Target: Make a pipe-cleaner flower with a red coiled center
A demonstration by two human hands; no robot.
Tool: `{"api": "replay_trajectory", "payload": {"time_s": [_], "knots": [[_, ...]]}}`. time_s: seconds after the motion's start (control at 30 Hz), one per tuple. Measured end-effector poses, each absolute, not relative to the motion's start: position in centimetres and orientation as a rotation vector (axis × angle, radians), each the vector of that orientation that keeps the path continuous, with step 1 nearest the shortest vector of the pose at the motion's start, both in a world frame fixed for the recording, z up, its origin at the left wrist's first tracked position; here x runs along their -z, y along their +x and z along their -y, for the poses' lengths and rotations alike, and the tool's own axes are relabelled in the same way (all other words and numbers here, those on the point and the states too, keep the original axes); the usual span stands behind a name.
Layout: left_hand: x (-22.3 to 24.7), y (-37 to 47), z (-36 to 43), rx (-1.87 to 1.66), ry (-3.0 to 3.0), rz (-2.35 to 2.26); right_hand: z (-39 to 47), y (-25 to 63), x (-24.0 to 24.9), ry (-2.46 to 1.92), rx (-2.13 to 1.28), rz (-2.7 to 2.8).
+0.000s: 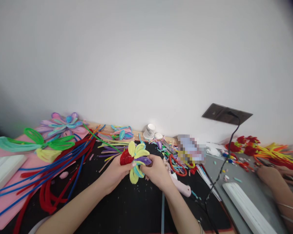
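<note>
A fuzzy flower (140,152) with yellow, light blue and purple petals is held up over the black mat (129,211). My left hand (118,172) grips it from the left, fingers closed near its centre, beside a round red fuzzy piece (126,157). On the right side, my right hand (155,167) pinches the purple petal (143,160). The flower's back and stem are hidden. Behind it lie loose purple and yellow stems (111,150). Close to my right wrist rests a pale pink tool (182,187).
Green and blue fuzzy shapes (35,143) and red and blue stems (45,175) spread on the left. A white cup (150,130) stands by the wall. A black cable (221,172) hangs at right, near another person's hands (271,175).
</note>
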State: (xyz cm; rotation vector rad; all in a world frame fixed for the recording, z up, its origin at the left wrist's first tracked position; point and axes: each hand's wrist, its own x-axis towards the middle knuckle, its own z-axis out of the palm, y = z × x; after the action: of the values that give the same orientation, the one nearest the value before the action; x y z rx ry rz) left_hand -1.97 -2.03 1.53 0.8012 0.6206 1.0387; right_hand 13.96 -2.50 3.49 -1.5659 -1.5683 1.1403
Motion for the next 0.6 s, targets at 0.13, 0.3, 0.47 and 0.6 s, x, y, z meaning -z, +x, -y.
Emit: {"api": "replay_trajectory", "payload": {"time_s": [0.13,0.3,0.47,0.6], "knots": [[-1.61,-1.99,2.02,-1.030,0.804,-0.628,2.59,13.94,-3.71,-1.605,-1.124,1.591],[-1.50,-2.04,2.06,-1.012,0.823,-0.650,2.72,14.10,-3.67,-1.610,-1.119,1.597],[-1.83,-2.00,2.02,-0.999,0.820,-0.630,2.43,14.15,-3.63,-1.638,-1.080,1.621],[-2.40,-1.93,2.00,-1.003,0.835,-0.571,2.50,13.86,-3.64,-1.637,-1.094,1.611]]}}
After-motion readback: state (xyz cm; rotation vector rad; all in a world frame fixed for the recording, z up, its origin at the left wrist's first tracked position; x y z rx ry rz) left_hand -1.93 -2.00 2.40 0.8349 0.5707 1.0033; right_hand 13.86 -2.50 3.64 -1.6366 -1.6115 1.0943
